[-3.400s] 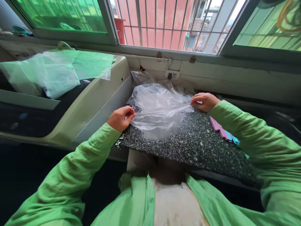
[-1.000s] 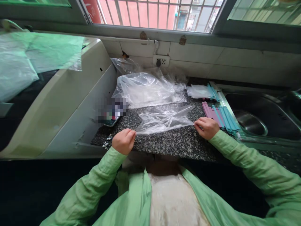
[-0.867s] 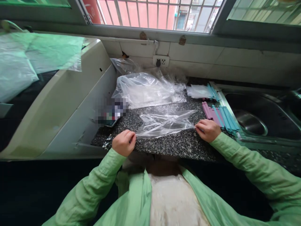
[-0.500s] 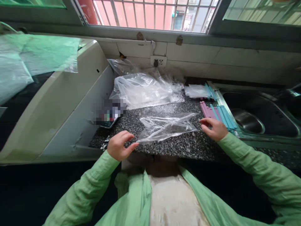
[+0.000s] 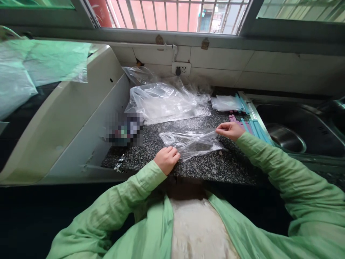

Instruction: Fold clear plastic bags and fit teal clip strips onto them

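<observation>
The small clear plastic bag [image 5: 192, 143] lay flat on the speckled granite counter [image 5: 215, 167], close to the counter's front edge, with bare stone open on its near and left sides. The left hand [image 5: 167, 160] rested on the bag's near left corner, fingers curled and pressing down rather than pinching. The right hand [image 5: 229, 130] pinched the bag's far right corner between thumb and fingertips.

Half a second earlier both hands had been open and off the bag, the left out to the side and the right hovering near the strips; since then the left had come inward onto the bag and the right had moved up to its far corner. The bag itself had hardly shifted.

Behind it lay a larger heap of clear plastic bags [image 5: 165, 102] (crumpled, against the wall under the socket [image 5: 181, 68]). Just right of the right hand lay purple and teal plastic strips [image 5: 250, 126], touching the rim of the steel sink [image 5: 296, 122], which bounded the counter on that side. A blurred object [image 5: 125, 129] sat left of the bag, beside a cream appliance [image 5: 70, 108] that closed off the left.
</observation>
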Demonstrator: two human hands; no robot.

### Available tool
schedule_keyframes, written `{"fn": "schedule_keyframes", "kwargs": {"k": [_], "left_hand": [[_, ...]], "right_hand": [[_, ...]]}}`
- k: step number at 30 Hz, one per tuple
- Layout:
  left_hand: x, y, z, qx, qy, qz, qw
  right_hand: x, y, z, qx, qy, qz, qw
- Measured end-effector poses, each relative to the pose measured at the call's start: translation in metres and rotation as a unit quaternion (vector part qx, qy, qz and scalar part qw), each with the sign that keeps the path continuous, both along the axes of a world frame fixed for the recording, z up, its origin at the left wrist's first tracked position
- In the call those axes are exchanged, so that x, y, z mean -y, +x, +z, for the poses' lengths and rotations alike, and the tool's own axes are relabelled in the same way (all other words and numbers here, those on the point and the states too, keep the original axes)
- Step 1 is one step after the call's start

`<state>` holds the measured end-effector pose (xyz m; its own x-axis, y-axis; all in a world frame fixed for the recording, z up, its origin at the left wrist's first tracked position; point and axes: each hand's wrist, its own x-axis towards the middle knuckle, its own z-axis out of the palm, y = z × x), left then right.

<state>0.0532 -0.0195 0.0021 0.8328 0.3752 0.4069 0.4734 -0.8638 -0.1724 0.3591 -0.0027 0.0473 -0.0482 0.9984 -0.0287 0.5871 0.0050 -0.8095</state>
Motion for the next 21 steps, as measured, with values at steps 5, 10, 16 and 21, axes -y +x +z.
{"fn": "schedule_keyframes", "kwargs": {"k": [5, 10, 16, 21], "left_hand": [[-0.007, -0.014, -0.004, 0.017, 0.012, -0.027, 0.999], [-0.013, -0.021, -0.007, 0.054, 0.007, -0.031, 0.998], [-0.014, -0.026, -0.012, 0.066, -0.035, -0.033, 0.997], [-0.02, -0.03, 0.019, 0.112, -0.193, 0.011, 0.975]], "right_hand": [[0.0, 0.01, 0.0, 0.014, -0.005, -0.037, 0.999], [0.0, 0.025, -0.002, 0.051, -0.018, -0.083, 0.995], [0.001, 0.037, -0.003, 0.081, -0.06, -0.094, 0.99], [-0.003, 0.045, 0.0, 0.094, -0.122, -0.084, 0.984]]}}
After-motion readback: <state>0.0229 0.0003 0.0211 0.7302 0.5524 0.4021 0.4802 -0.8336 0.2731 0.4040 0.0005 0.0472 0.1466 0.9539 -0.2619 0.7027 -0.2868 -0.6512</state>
